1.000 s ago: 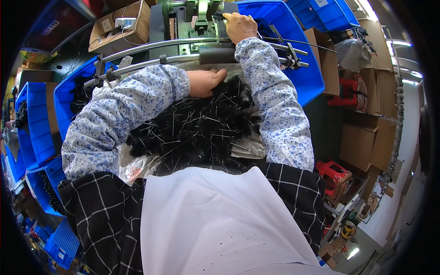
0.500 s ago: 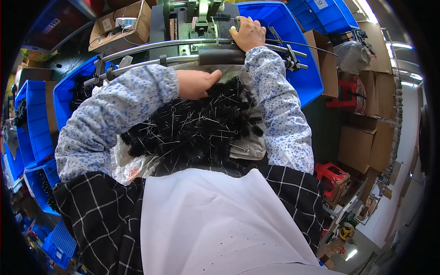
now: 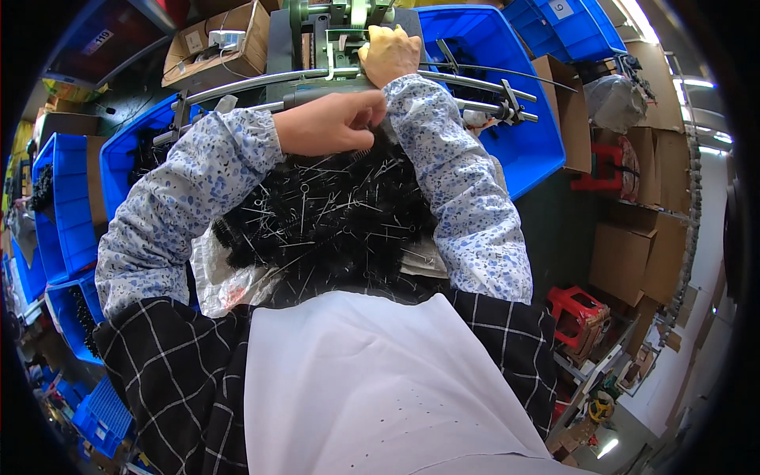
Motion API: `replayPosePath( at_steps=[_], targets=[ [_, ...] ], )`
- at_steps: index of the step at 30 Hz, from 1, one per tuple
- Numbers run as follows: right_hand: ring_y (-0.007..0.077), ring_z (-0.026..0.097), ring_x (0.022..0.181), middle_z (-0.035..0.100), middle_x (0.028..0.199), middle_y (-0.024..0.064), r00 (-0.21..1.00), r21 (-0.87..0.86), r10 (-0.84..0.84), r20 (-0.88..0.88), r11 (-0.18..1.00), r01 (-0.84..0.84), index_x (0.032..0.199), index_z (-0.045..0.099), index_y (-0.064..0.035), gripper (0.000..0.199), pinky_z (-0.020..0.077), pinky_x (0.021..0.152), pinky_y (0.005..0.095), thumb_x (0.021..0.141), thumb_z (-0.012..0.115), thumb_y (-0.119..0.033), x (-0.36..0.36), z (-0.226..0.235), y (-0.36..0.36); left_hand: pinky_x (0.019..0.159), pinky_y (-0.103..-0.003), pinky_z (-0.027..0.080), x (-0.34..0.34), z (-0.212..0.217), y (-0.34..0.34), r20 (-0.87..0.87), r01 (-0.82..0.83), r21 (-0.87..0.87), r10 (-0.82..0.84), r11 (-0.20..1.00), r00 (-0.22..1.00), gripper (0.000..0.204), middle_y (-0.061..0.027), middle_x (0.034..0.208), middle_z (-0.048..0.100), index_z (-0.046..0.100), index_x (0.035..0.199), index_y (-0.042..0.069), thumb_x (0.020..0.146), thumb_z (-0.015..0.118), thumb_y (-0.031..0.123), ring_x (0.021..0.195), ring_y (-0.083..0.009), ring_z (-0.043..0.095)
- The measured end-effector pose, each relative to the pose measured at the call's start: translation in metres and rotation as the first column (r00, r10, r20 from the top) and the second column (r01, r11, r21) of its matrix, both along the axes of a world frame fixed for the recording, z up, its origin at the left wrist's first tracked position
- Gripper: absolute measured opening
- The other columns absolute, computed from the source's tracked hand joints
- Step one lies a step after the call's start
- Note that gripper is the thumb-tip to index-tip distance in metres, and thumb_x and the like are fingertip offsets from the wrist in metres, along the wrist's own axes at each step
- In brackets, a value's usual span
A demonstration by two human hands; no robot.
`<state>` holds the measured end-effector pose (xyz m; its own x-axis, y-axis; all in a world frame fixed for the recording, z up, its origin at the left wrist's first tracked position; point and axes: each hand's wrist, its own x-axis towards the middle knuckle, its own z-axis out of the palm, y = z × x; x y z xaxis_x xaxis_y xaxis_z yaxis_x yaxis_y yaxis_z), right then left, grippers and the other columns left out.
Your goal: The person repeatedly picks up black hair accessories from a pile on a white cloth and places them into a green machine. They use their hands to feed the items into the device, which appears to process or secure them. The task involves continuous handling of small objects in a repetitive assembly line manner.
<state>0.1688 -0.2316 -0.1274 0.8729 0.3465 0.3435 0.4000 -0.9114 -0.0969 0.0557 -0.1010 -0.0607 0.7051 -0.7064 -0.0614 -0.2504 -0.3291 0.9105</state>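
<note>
Black bristle brushes with twisted wire stems and looped ends lie in a heap (image 3: 324,210) in front of me. Over the heap's far edge is my left hand (image 3: 328,125), its fingers curled in; whatever they may hold is hidden, though dark bristles show just beneath them. Farther away, my right hand (image 3: 392,55) is closed beside the green machine (image 3: 346,62), its fingertips at the working part. Its back hides whatever it grips. Both forearms reach across the curved metal rails (image 3: 261,81) between heap and machine.
A large blue bin (image 3: 526,154) stands right of the machine, another (image 3: 119,162) at the left. Beyond the left rail is a cardboard box (image 3: 186,71) with a small white device. Red stools (image 3: 578,313) and cartons (image 3: 621,257) are on the right.
My right hand has moved left, closer to the machine's middle; the brush seen beside it earlier no longer shows. My left hand has gone from fingers extended to curled.
</note>
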Motion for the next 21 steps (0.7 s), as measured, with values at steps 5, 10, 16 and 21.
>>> replayPosePath(
  at_steps=[5, 10, 16, 21],
  targets=[
    [0.0229, 0.057, 0.086, 0.063, 0.083, 0.0066, 0.995, 0.004, 0.007, 0.104, 1.0, -0.007, 0.08, 0.062, -0.0079, 0.019, 0.0389, 0.074, 0.0413, 0.072, 0.058, -0.025, 0.007, -0.01, -0.033, 0.056, -0.021, 0.035, 0.002, 0.023, 0.015, 0.115, 0.032, 0.017, -0.033, 0.999, 0.993, 0.018, 0.0007, 0.072, 0.037, 0.042, 0.086, 0.005, 0.071, 0.051, 0.0, 0.064, -0.0073, 0.037],
    [0.024, 0.058, 0.09, 0.064, 0.091, 0.0067, 1.0, -0.045, -0.024, 0.005, 0.999, 0.024, 0.094, 0.064, -0.0104, 0.028, 0.0436, 0.078, 0.0411, 0.074, 0.058, -0.029, 0.021, -0.018, -0.073, 0.067, -0.021, 0.038, 0.007, 0.015, 0.044, 0.055, -0.007, -0.011, 0.007, 1.0, 0.998, 0.025, 0.0004, 0.085, 0.037, 0.042, 0.1, 0.005, 0.077, 0.049, -0.001, 0.074, -0.0067, 0.04],
    [0.0274, 0.061, 0.085, 0.063, 0.091, 0.0101, 0.991, -0.045, 0.022, -0.136, 0.999, -0.029, 0.091, 0.066, -0.0195, 0.019, 0.0472, 0.076, 0.0415, 0.081, 0.051, -0.026, 0.053, -0.016, -0.08, 0.066, -0.022, 0.039, 0.01, 0.008, 0.032, 0.137, 0.05, 0.077, -0.06, 0.996, 0.989, 0.023, -0.0004, 0.085, 0.04, 0.042, 0.102, 0.006, 0.082, 0.052, 0.003, 0.072, -0.0073, 0.042],
    [0.0295, 0.06, 0.089, 0.064, 0.091, 0.0106, 0.965, -0.019, -0.257, 0.048, 0.966, 0.258, 0.09, 0.066, -0.0172, 0.017, 0.0482, 0.076, 0.0379, 0.079, 0.053, -0.019, 0.032, 0.038, -0.111, 0.062, -0.024, 0.04, 0.009, 0.009, 0.018, 0.211, -0.021, 0.076, 0.005, 0.997, 0.978, 0.02, -0.0018, 0.079, 0.044, 0.044, 0.1, 0.006, 0.082, 0.053, 0.006, 0.066, -0.0097, 0.044]
  ],
)
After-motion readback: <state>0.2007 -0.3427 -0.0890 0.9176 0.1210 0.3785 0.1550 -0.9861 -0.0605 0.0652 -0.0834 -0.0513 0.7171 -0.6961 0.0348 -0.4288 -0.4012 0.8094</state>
